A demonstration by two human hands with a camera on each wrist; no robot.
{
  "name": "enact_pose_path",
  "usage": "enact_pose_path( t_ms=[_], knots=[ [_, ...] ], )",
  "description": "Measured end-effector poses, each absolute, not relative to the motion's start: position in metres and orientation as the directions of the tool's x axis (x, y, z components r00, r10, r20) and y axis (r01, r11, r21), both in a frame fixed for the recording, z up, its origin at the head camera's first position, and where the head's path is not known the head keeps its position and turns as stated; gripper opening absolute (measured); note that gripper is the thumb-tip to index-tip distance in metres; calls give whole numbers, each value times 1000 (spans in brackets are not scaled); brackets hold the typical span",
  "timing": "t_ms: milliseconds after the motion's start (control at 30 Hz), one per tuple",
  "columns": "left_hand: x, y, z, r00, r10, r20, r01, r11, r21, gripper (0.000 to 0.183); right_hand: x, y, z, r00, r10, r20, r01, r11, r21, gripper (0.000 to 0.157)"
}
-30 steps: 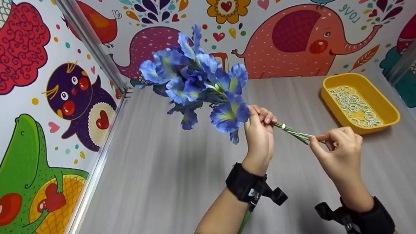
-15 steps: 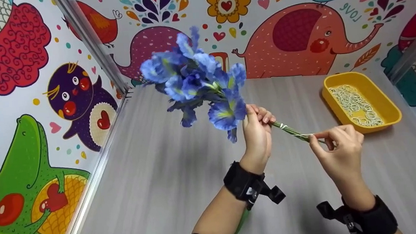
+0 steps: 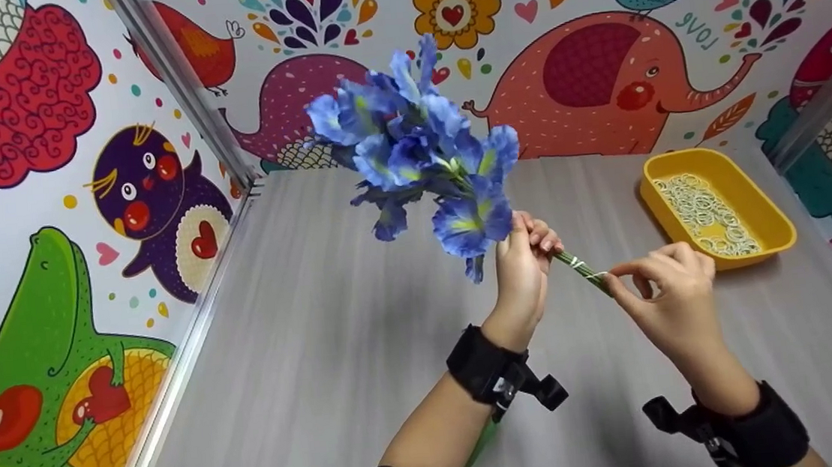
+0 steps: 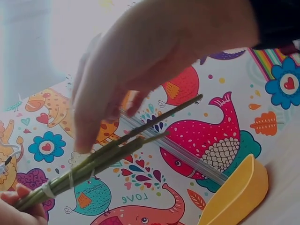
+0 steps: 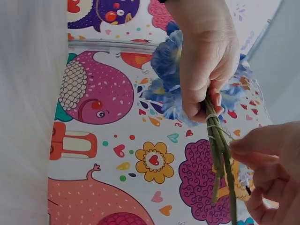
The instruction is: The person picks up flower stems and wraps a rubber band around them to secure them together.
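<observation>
My left hand (image 3: 524,277) grips a bunch of blue artificial irises (image 3: 416,151) by the green stems (image 5: 216,150), just below the blossoms. The flower heads lean up and to the left, and the stem ends point down to the right. A pale rubber band (image 4: 48,189) is wound round the stems beside my left fingers. Thumb and forefinger of my right hand (image 3: 666,291) pinch a thin band strand (image 5: 224,130) pulled out from the stems, a little farther toward their cut ends. In the right wrist view my right hand's other fingers are curled.
A yellow tray (image 3: 777,232) holding many pale rubber bands (image 3: 704,212) stands at the right rear of the grey table (image 3: 307,363). Walls printed with cartoon animals enclose the table at the back and both sides.
My right hand has moved left along the stems, nearer my left hand, and the stretched strand has shortened and crosses the stems. The irises have shifted slightly right.
</observation>
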State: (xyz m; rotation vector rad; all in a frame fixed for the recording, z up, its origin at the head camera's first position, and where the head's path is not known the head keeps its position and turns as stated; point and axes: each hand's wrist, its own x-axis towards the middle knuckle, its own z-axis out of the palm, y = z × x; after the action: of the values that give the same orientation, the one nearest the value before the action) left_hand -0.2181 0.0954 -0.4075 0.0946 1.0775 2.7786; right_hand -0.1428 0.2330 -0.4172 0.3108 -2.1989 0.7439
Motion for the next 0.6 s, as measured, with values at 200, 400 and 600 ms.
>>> enact_pose_path(
  t_ms=[200, 400, 600],
  knots=[
    [-216, 97, -413, -969, 248, 2, -170, -671, 722, 33, -154, 235, -410, -614, -198, 764, -562, 790, -247, 13],
    [-213, 100, -419, -956, 295, 9, -174, -589, 789, 32, -168, 234, -404, -516, -336, 788, -657, 746, -112, 11],
    [-211, 100, -419, -943, 330, 52, -160, -580, 798, 33, -177, 238, -395, -392, -348, 851, -677, 736, -11, 12]
  ],
)
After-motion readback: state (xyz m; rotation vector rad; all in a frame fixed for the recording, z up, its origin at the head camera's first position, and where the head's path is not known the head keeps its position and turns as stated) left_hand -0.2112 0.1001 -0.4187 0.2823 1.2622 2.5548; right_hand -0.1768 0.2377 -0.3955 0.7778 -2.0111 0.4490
